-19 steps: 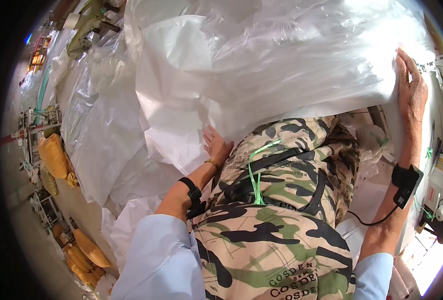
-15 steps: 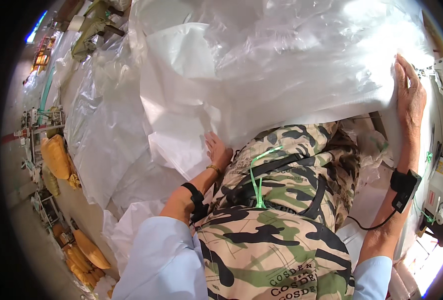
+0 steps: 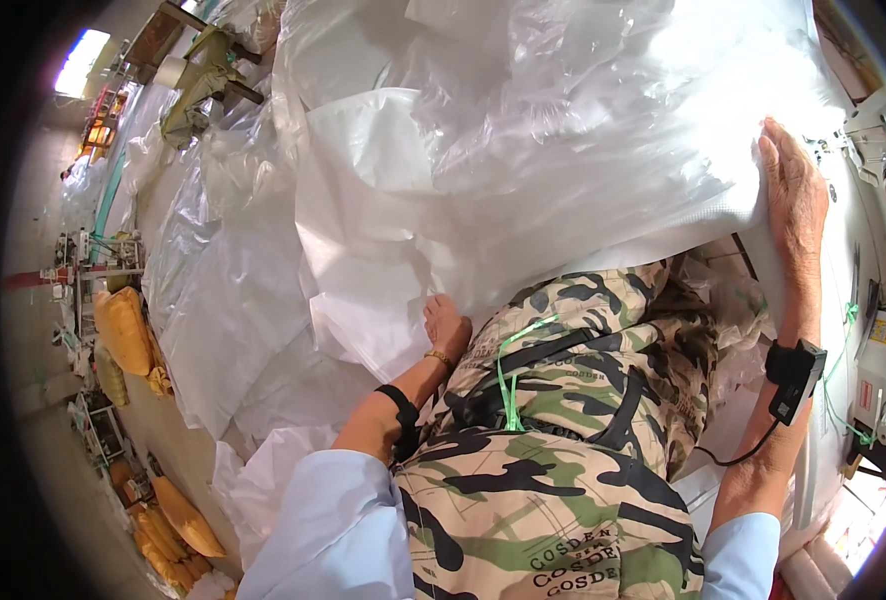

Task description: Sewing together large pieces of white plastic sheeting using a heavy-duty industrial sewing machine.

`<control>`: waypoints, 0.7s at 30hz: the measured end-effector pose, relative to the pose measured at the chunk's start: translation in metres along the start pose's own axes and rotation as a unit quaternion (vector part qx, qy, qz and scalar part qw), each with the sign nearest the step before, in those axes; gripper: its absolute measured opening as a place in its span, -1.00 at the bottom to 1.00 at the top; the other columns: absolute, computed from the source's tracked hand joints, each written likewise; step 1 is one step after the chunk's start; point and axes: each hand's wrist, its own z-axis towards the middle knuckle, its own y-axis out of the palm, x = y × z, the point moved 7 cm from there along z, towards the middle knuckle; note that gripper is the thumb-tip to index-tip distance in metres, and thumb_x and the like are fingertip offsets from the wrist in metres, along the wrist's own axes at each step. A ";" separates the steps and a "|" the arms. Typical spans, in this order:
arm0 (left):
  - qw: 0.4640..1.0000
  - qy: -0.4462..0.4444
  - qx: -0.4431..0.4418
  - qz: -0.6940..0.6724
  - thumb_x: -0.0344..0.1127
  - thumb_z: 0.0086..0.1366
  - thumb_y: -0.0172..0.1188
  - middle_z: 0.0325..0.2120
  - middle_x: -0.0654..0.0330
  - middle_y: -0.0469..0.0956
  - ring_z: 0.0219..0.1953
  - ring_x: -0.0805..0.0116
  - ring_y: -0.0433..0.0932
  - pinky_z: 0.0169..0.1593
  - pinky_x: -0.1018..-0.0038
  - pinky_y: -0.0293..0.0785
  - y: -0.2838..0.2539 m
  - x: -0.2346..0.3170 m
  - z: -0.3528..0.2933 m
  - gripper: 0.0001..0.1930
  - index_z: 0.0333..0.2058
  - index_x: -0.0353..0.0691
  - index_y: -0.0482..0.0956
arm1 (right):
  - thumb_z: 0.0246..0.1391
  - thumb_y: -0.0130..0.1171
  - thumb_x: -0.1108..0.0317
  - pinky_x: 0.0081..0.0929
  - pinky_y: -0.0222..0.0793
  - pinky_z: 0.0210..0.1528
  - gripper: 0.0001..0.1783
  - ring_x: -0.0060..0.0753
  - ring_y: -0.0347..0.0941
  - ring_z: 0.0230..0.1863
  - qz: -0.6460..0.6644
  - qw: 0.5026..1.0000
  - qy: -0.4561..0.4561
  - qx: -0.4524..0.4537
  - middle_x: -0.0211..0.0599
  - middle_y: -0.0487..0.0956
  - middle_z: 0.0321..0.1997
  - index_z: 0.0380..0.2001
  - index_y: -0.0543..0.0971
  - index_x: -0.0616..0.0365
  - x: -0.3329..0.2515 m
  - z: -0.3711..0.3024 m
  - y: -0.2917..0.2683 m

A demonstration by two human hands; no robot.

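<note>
A large white woven plastic sheet (image 3: 363, 235), glossy and translucent in its upper part, spreads in folds across my lap and beyond. My left hand (image 3: 448, 328) is at its near edge, close to my thigh, with bent fingers closed on the material. Over on the right, my right hand (image 3: 796, 190) lies along the sheet's side edge, fingers stretched out and fingertips touching it. Strong glare washes out the sheet around those fingertips. Just beyond the right hand stands a white sewing machine (image 3: 878, 370).
Camouflage-patterned clothing (image 3: 533, 480) covers my lap, with a green strip (image 3: 510, 385) on it. Yellow bundles (image 3: 126, 333) lie along the left floor, near metal frames. A wooden stand with green cloth (image 3: 195, 100) is at the far left. Crumpled clear plastic (image 3: 728, 310) hangs beside my right knee.
My right hand has moved slightly left and down along the sheet. The left hand's fingers are more bent than before. The whole view has shifted a little.
</note>
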 end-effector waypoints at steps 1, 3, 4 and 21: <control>0.996 0.073 0.044 0.024 -0.41 0.08 0.06 -0.06 -0.22 0.37 0.08 -0.20 0.32 0.07 0.01 0.33 -0.003 0.001 -0.002 -0.77 -0.26 -0.36 0.43 | 0.28 0.03 0.08 -0.30 0.40 0.07 -0.58 -0.11 0.55 0.00 -0.005 1.000 -0.002 0.006 -0.09 0.60 0.00 0.02 0.57 0.12 -0.001 0.000 -0.001; 0.996 0.077 0.039 0.010 -0.39 0.12 0.05 -0.14 -0.22 0.43 0.03 -0.19 0.38 0.05 0.02 0.35 0.001 -0.023 0.004 -0.81 -0.30 -0.36 0.46 | 0.28 0.03 0.07 -0.30 0.41 0.06 -0.58 -0.11 0.55 0.00 0.008 1.000 -0.002 0.007 -0.09 0.60 0.00 0.02 0.57 0.12 -0.003 0.000 0.000; 0.996 0.081 0.027 -0.005 -0.37 0.16 0.03 -0.21 -0.23 0.48 -0.02 -0.18 0.45 0.03 0.04 0.37 0.002 -0.036 0.007 -0.83 -0.33 -0.35 0.48 | 0.27 0.03 0.07 -0.30 0.41 0.06 -0.58 -0.10 0.55 0.00 0.017 1.000 0.001 0.004 -0.09 0.60 -0.01 0.02 0.57 0.12 -0.004 0.000 0.001; 0.524 0.451 0.126 -0.712 -0.04 0.39 -0.03 0.00 0.06 0.51 0.07 0.22 0.48 0.14 0.20 0.41 -0.413 0.141 -0.153 -0.56 0.04 -0.28 0.44 | 0.22 0.16 0.15 -0.42 0.19 0.28 -0.37 -0.34 0.34 0.22 0.370 0.903 0.209 0.066 -0.08 0.42 0.22 0.24 0.33 0.28 0.032 0.006 0.037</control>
